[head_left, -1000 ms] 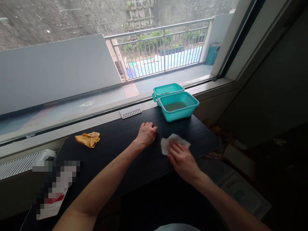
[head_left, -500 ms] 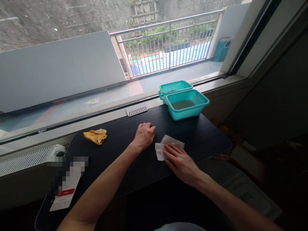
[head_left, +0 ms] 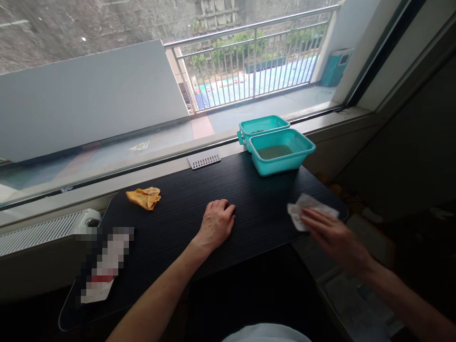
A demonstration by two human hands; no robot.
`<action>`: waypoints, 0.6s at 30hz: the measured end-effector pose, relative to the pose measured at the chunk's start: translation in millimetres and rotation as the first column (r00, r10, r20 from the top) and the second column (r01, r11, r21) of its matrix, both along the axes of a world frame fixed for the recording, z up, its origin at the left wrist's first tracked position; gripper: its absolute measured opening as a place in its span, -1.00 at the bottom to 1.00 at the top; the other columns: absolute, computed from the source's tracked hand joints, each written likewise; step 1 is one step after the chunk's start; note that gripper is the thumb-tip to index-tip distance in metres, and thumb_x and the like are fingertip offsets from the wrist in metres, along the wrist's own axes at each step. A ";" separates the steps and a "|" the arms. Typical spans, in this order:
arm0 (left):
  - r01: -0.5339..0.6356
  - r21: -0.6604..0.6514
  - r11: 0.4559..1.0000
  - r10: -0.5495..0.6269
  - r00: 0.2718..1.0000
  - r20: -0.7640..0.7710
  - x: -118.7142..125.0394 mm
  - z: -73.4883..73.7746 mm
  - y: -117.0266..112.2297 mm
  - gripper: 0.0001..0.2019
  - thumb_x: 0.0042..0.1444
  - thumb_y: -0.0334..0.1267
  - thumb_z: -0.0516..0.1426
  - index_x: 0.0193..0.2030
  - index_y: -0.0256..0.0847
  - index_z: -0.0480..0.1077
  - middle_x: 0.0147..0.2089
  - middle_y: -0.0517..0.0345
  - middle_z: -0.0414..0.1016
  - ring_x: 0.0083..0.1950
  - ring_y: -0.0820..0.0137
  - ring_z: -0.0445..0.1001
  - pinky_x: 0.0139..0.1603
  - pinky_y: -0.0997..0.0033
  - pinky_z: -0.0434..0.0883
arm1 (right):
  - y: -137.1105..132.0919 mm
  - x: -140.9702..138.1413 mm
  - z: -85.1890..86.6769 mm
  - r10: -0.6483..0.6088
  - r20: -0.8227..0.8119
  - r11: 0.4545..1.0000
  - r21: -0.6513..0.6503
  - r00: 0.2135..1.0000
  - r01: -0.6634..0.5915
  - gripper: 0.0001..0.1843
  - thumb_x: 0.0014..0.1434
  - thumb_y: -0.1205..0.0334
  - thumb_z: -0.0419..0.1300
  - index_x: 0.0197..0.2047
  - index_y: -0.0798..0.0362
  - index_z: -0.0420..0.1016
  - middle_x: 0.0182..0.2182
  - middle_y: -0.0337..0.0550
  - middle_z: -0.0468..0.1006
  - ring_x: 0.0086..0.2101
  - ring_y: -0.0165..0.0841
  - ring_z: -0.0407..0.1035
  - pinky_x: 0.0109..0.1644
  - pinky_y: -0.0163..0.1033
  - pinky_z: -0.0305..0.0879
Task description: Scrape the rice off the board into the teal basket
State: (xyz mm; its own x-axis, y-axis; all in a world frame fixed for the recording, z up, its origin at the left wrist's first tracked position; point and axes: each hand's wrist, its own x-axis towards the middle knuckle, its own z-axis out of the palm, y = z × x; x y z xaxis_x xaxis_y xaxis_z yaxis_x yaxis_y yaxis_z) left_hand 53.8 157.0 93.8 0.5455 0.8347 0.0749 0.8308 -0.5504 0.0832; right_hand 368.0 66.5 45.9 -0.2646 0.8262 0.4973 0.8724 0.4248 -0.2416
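My right hand [head_left: 331, 232], somewhat blurred, holds a white tissue [head_left: 313, 209] under its fingers at the right end of the dark table [head_left: 171, 237]. The fingers lie together over the tissue, which spreads out past them. My left hand [head_left: 216, 223] rests on the middle of the tabletop, fingers loosely bent and a little apart, with nothing seen in it. Far to its left lies a crumpled yellow cloth [head_left: 145, 197].
Two turquoise tubs [head_left: 280, 161] with grainy contents stand at the back by the window. A white slotted plate [head_left: 204, 160] leans near the sill. A partly pixelated white and red packet [head_left: 103, 289] lies front left. A radiator [head_left: 46, 232] stands left.
My right hand has slid the tissue rightwards from mid-table to the right end. My left hand stays at nearly the same place on the table. The view has shifted slightly.
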 end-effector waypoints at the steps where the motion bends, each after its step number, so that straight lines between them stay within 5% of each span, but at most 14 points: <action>1: -0.008 0.000 1.000 0.008 1.000 0.003 0.8 0.1 -1.3 -0.75 0.33 -0.29 0.07 0.05 -0.18 0.51 0.11 -0.06 0.49 0.10 0.18 0.42 0.19 0.15 0.34 | 1.2 6.2 0.1 -0.060 -0.016 0.998 0.022 0.998 0.061 -0.53 0.43 0.17 -0.10 0.15 -0.01 0.56 0.14 0.05 0.57 0.15 -0.01 0.42 0.19 0.23 0.40; 4: -0.018 -0.007 1.000 0.018 1.000 0.002 6.1 1.8 -2.2 -0.75 0.33 -0.28 0.08 0.05 -0.22 0.51 0.12 -0.10 0.47 0.09 0.15 0.42 0.17 0.14 0.34 | 0.5 -8.3 0.7 -0.069 -0.010 0.997 0.021 0.998 0.069 -0.55 0.42 0.18 -0.06 0.19 0.09 0.52 0.19 0.15 0.51 0.21 0.04 0.35 0.23 0.29 0.34; 8: 0.002 -0.018 1.000 -0.003 0.999 -0.033 7.5 8.2 1.3 -0.78 0.31 -0.26 0.12 0.01 -0.18 0.53 0.07 -0.05 0.49 0.07 0.17 0.43 0.16 0.17 0.34 | -3.3 -45.0 7.0 0.171 0.039 0.984 -0.062 0.985 -0.168 -0.64 0.38 0.20 0.05 0.14 -0.17 0.56 0.17 -0.24 0.55 0.17 -0.25 0.40 0.23 -0.08 0.41; 13: 0.023 -0.017 1.000 -0.025 0.996 -0.084 11.6 22.9 5.7 -0.82 0.30 -0.28 0.12 -0.05 -0.18 0.54 0.00 -0.05 0.51 0.02 0.15 0.44 0.15 0.11 0.32 | 27.7 -3.4 13.0 0.022 0.044 0.999 -0.048 0.999 -0.019 -0.59 0.39 0.21 -0.05 0.06 0.03 0.61 0.12 0.08 0.57 0.12 -0.05 0.46 0.16 0.17 0.44; 18: 0.133 -0.002 0.991 -0.132 0.987 -0.095 36.5 41.9 15.7 -0.78 0.33 -0.27 0.09 0.01 -0.18 0.53 0.03 -0.05 0.50 0.06 0.13 0.43 0.21 0.08 0.28 | 40.8 -3.3 10.5 0.075 0.083 0.994 -0.085 0.994 -0.068 -0.62 0.39 0.21 0.00 0.11 -0.02 0.58 0.17 -0.03 0.55 0.19 -0.12 0.39 0.25 0.09 0.37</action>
